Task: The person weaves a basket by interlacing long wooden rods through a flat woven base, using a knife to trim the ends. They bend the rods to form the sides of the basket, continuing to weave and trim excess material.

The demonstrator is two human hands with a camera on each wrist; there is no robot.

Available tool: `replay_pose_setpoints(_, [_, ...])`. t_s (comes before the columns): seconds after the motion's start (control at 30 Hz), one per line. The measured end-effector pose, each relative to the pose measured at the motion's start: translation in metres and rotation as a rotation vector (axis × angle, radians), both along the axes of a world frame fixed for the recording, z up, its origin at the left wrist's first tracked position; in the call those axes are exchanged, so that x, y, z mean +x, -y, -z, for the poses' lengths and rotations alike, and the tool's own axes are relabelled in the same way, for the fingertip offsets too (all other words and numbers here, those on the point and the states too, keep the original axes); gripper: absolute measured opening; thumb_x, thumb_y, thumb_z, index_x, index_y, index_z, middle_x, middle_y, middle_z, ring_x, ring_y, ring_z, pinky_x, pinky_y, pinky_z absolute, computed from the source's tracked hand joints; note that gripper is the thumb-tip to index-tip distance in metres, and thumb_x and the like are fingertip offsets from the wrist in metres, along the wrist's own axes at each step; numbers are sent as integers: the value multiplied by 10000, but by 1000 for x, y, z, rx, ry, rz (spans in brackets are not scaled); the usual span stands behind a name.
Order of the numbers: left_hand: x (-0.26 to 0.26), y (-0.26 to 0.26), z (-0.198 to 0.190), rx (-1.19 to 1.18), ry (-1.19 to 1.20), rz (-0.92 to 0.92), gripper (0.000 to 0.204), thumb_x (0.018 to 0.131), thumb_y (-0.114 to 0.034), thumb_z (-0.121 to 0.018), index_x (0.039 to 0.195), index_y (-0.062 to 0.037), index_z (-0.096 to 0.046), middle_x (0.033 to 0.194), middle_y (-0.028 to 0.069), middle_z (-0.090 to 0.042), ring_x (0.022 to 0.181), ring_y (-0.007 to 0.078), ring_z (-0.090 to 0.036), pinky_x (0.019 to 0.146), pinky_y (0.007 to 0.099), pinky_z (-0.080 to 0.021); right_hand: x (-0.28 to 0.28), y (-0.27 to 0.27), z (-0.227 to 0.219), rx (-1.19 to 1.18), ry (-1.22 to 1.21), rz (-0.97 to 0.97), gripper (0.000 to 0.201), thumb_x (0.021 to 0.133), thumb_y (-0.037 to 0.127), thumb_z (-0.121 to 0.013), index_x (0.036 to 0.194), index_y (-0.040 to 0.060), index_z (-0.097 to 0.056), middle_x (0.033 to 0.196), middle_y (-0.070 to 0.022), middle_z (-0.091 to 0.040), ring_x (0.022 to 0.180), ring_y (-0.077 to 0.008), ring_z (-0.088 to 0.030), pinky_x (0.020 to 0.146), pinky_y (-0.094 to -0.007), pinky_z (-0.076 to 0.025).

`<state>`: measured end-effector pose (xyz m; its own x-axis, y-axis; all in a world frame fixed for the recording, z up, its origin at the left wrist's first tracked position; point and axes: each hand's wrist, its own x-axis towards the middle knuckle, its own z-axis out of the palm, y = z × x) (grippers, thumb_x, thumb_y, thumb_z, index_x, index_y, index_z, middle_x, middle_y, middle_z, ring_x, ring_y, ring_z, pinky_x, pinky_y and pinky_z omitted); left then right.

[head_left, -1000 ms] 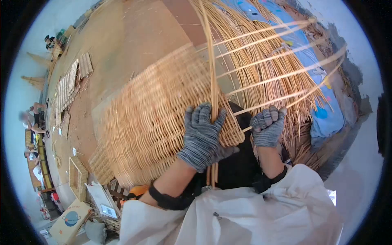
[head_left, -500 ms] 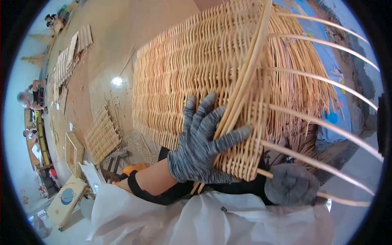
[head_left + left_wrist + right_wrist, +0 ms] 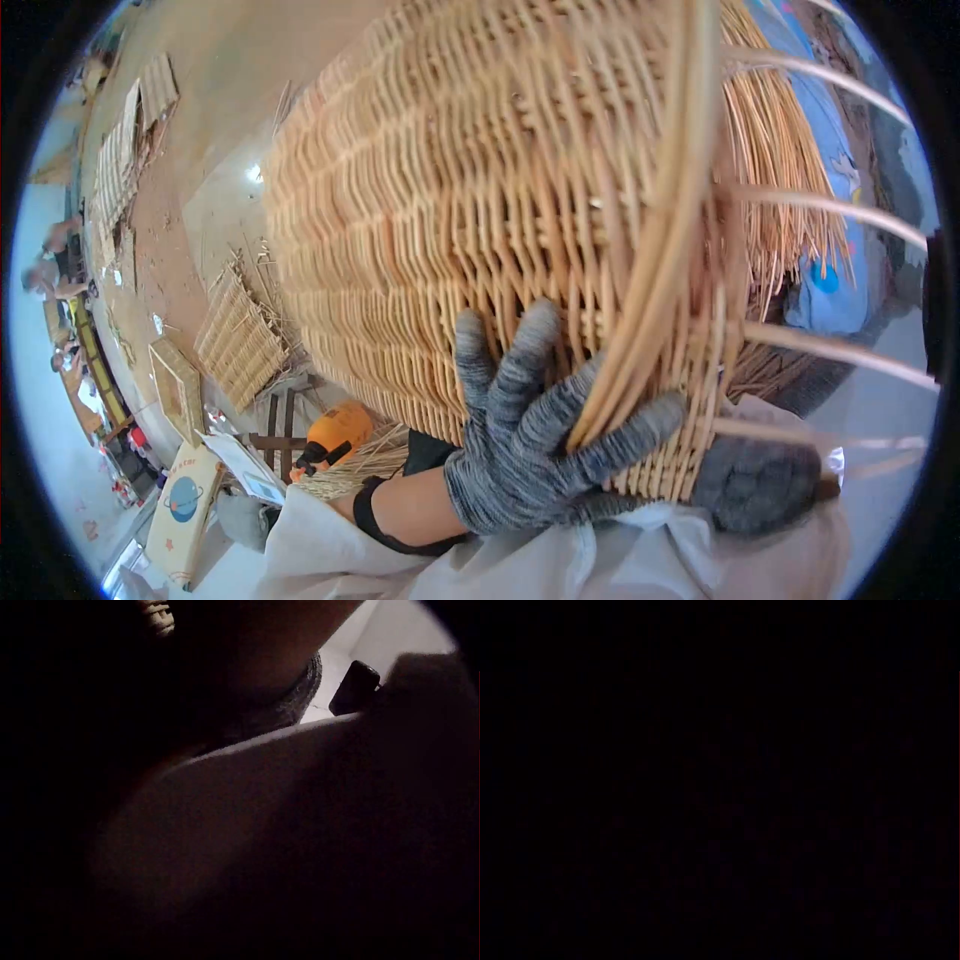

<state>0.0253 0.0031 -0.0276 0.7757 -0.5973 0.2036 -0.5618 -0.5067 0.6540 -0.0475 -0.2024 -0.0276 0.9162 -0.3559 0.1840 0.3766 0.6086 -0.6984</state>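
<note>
A large woven wicker panel (image 3: 480, 180) fills the middle of the head view. Its pale stakes (image 3: 830, 205) stick out on the right. My left hand (image 3: 535, 430), in a grey striped glove, presses on the weave with fingers spread, and a bundle of long rods (image 3: 665, 250) runs between its forefinger and thumb. At the panel's lower right corner my gloved right hand (image 3: 757, 480) grips a rod (image 3: 828, 487), whose end shows past the fist. In the dark left wrist view only a sleeve and a bit of weave (image 3: 159, 616) show; the right wrist view is black.
Loose willow rods (image 3: 775, 150) lie on a blue cloth (image 3: 835, 295) at the right. To the left are an orange power tool (image 3: 338, 435), a smaller woven panel (image 3: 240, 345), a shallow wicker tray (image 3: 165, 350) and a printed box (image 3: 180, 510). Other people sit far left.
The panel has swung closer and larger in view, its stakes turning toward the lower right. My right hand has moved down and right, holding the rod. My left hand stays on the weave.
</note>
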Motion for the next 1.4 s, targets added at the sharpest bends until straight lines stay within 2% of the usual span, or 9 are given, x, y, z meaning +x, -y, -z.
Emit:
replay_pose_setpoints(0.53, [-55, 15, -33, 228, 43, -322, 998, 524, -620, -767, 1330, -132, -438, 1310, 251, -351, 1296, 441, -236, 1062, 578, -100, -22, 36, -35, -238, -120, -42, 293, 962, 307, -416, 781, 80, -447, 673, -72, -450, 646, -223, -469, 663, -377, -430])
replay_pose_setpoints(0.7, [-68, -20, -46, 421, -195, -85, 820, 771, -383, -683, 1432, -162, -252, 1178, 221, -483, 1060, 324, -534, 912, 374, -441, 7, 85, -24, -83, -249, -139, 263, 954, 295, -448, 836, 66, -500, 730, -67, -506, 694, -219, -514, 701, -363, -451])
replay_pose_setpoints(0.73, [-56, -41, -12, 70, -463, -102, 760, 820, -297, -635, 1441, -161, -220, 1107, 181, -511, 986, 270, -545, 858, 353, -469, 13, 95, -20, -48, -304, -119, 260, 943, 310, -471, 841, 72, -495, 714, -45, -479, 674, -198, -487, 641, -334, -427])
replay_pose_setpoints(0.9, [91, -194, -12, 23, -101, -398, 349, 807, -226, -670, 1085, -54, -547, 893, 106, -605, 724, 187, -580, 629, 292, -503, 12, 134, 2, -194, -659, -61, 232, 932, 316, -484, 853, 100, -502, 641, -23, -456, 569, -144, -472, 530, -325, -447])
replay_pose_setpoints(1.0, [144, -258, 52, 100, -457, -443, 309, 807, -184, -654, 1082, -55, -601, 917, 47, -630, 782, 156, -574, 710, 282, -477, -53, 77, -52, -806, -873, -336, 353, 951, 386, -402, 818, 93, -547, 668, -70, -556, 569, -199, -558, 531, -356, -486])
replay_pose_setpoints(1.07, [145, -266, 105, 180, -549, -337, 410, 823, -309, -637, 1155, -75, -579, 987, 28, -618, 902, 146, -540, 830, 304, -430, -76, 40, -14, -509, -801, -1040, 644, 930, 550, -323, 1092, -13, -591, 955, -185, -648, 855, -302, -650, 703, -410, -527])
replay_pose_setpoints(1.13, [141, -254, 114, 152, -655, -243, 509, 794, -362, -680, 1180, -52, -566, 985, 55, -642, 898, 172, -566, 804, 283, -440, -93, -33, 7, -52, -760, -1184, 507, 936, 290, -472, 1314, -34, -374, 1215, -229, -530, 1046, -312, -586, 854, -374, -498])
replay_pose_setpoints(1.3, [117, -245, 95, 18, -653, -470, 566, 790, -360, -697, 1213, -17, -543, 1047, 112, -636, 935, 194, -580, 819, 288, -457, -60, -150, -28, -984, -497, -210, 523, 880, 383, -558, 1218, -7, -467, 1106, -196, -593, 1020, -311, -576, 865, -353, -462])
replay_pose_setpoints(1.4, [129, -247, 83, -152, -495, -552, 572, 777, -354, -712, 1191, 6, -550, 1038, 120, -638, 940, 208, -588, 829, 297, -463, -27, -123, -47, -971, -124, 17, 501, 887, 359, -538, 1213, -16, -477, 1022, -159, -628, 911, -318, -615, 777, -409, -501])
